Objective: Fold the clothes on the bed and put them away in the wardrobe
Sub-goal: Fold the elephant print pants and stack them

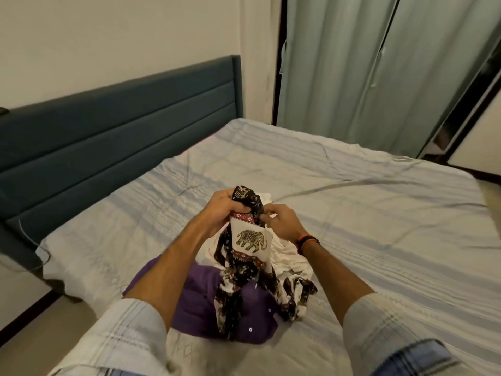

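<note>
A black and white elephant-print garment [250,240] hangs bunched above the bed [379,226]. My left hand [221,210] grips its upper end, fingers curled round the dark cloth. My right hand [279,221] pinches the same garment just to the right, at its top edge. The garment's lower part trails down onto a purple buttoned shirt [200,302] lying crumpled near the bed's front edge. A white garment [287,256] lies rumpled under and behind the printed one, partly hidden by my right wrist.
A dark blue padded headboard [122,118] runs along the left. Pale green curtains [379,63] hang beyond the bed's far side. A dark-framed opening [461,126] stands at the right. Floor [40,335] shows at the lower left.
</note>
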